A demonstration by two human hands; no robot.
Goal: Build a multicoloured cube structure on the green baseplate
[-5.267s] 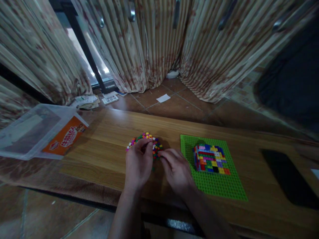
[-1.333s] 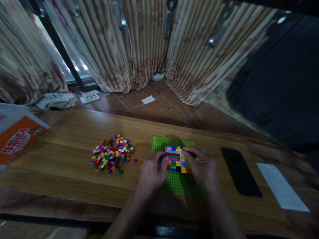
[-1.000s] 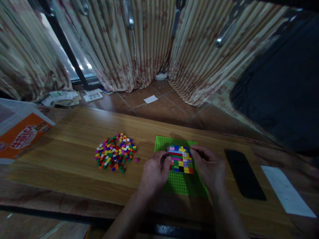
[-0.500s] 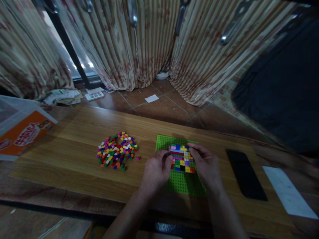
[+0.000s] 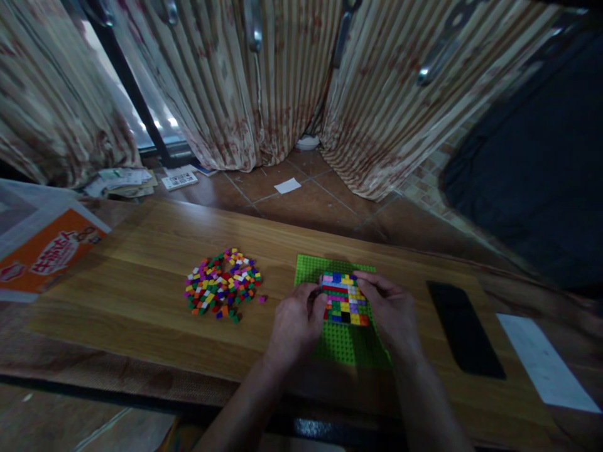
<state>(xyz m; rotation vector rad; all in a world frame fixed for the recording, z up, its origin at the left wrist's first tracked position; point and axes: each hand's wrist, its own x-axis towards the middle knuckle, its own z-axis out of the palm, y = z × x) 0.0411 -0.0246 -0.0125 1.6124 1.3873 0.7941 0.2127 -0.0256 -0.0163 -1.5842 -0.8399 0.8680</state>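
Observation:
A block of multicoloured building bricks (image 5: 343, 300) is on or just over the green studded baseplate (image 5: 342, 348); I cannot tell whether it touches. My left hand (image 5: 298, 320) grips the block's left side, thumb toward me and fingers partly hidden behind it. On the opposite side, my right hand (image 5: 389, 307) holds the upper right corner between thumb and fingers. To the left of the baseplate lies a loose pile of small coloured bricks (image 5: 221, 282), with a single magenta brick (image 5: 262, 299) apart at its right.
The wooden table (image 5: 141, 270) carries a dark flat phone-like slab (image 5: 465, 329) at the right, beside a white sheet (image 5: 546, 361). A plastic bag with an orange label (image 5: 51, 251) stands at the left end. Striped curtains (image 5: 292, 81) hang beyond the tiled floor.
Almost nothing differs. Both hands keep their hold on the brick block, and the whole view has shifted very slightly.

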